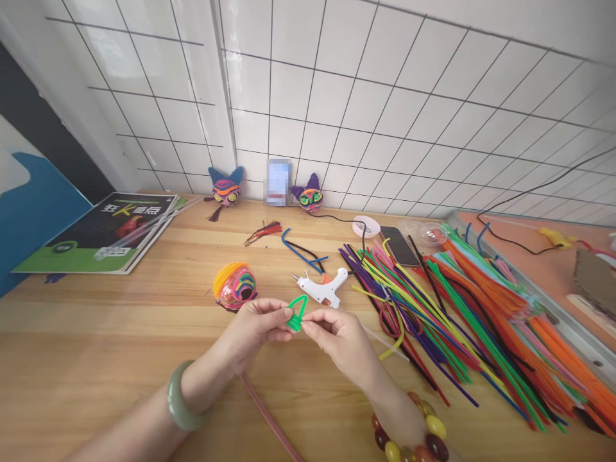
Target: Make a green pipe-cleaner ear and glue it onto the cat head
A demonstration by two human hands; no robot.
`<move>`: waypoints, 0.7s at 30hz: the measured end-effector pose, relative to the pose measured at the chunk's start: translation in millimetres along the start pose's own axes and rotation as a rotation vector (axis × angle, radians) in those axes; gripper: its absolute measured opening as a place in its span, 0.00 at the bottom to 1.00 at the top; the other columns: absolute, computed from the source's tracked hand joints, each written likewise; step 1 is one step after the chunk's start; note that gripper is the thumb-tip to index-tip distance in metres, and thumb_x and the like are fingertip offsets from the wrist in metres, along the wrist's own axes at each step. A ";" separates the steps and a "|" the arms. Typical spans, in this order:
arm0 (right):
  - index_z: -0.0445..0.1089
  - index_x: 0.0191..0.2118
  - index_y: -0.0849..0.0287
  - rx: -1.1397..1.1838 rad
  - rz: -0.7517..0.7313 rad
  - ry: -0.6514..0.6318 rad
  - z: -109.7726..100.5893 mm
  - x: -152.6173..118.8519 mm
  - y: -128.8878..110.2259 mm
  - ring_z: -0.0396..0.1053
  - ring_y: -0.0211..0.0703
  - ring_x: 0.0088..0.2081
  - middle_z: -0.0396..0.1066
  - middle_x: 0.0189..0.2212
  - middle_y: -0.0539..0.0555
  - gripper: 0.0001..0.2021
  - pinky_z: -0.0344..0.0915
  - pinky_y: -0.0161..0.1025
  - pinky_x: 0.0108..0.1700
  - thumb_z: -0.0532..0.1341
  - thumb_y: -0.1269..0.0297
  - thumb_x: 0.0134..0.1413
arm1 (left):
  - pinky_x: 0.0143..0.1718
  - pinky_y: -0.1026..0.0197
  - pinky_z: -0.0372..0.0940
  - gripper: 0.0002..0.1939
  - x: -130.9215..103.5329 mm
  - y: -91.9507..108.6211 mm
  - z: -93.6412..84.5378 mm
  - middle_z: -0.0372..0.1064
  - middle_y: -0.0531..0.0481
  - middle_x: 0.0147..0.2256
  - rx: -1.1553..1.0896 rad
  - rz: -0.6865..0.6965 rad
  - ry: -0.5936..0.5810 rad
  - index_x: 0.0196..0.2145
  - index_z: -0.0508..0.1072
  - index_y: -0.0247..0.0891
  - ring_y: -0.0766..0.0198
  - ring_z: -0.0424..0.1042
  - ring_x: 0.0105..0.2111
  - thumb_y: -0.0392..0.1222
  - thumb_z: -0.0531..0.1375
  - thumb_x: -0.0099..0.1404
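Observation:
A bright green pipe cleaner [303, 307], bent into a pointed loop, is held up over the wooden table. My left hand [260, 327] pinches its left side between thumb and fingers. On the other side, my right hand [339, 337] has its thumb and index finger closed on the loop's lower right corner. Behind my left hand lies a round ornament [235, 285] wrapped in orange, pink and other colours. The white glue gun [320, 287] rests just beyond the loop, nozzle pointing left.
Many coloured pipe cleaners [433, 308] spread across the right, with scissors [387, 311] among them. A phone [399, 246] and pink dish [366, 226] lie behind. Two cat-like figures [226, 188] stand by the wall. Books [106, 234] lie at left; a pink tube [269, 417] is in front.

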State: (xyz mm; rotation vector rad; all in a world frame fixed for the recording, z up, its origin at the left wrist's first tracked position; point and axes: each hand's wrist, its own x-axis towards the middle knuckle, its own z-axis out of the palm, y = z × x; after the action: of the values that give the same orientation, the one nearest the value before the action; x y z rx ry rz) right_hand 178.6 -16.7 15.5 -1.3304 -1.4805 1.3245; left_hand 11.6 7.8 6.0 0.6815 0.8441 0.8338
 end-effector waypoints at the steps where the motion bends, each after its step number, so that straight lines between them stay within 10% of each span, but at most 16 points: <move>1: 0.71 0.31 0.63 0.000 0.001 -0.002 0.2 0.1 0.0 0.55 0.30 0.20 0.64 0.20 0.49 0.09 0.52 0.29 0.20 0.59 0.62 0.50 | 0.27 0.68 0.68 0.06 0.1 0.1 -0.3 0.73 0.49 0.24 -0.004 -0.001 -0.007 0.27 0.74 0.32 0.70 0.70 0.22 0.38 0.65 0.50; 21: 0.68 0.30 0.62 0.082 -0.046 -0.138 -3.5 -5.7 -7.9 0.54 0.30 0.20 0.62 0.20 0.47 0.07 0.52 0.29 0.21 0.60 0.62 0.49 | 0.23 0.71 0.68 0.03 -4.3 2.3 -3.8 0.72 0.50 0.22 -0.116 -0.129 -0.154 0.26 0.73 0.31 0.71 0.70 0.19 0.34 0.63 0.53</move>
State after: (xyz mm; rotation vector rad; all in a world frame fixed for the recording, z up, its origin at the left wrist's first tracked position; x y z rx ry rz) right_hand 181.3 -21.0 24.6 -1.1663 -1.5228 1.4563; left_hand 5.9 6.1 7.5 0.5750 0.6878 0.6991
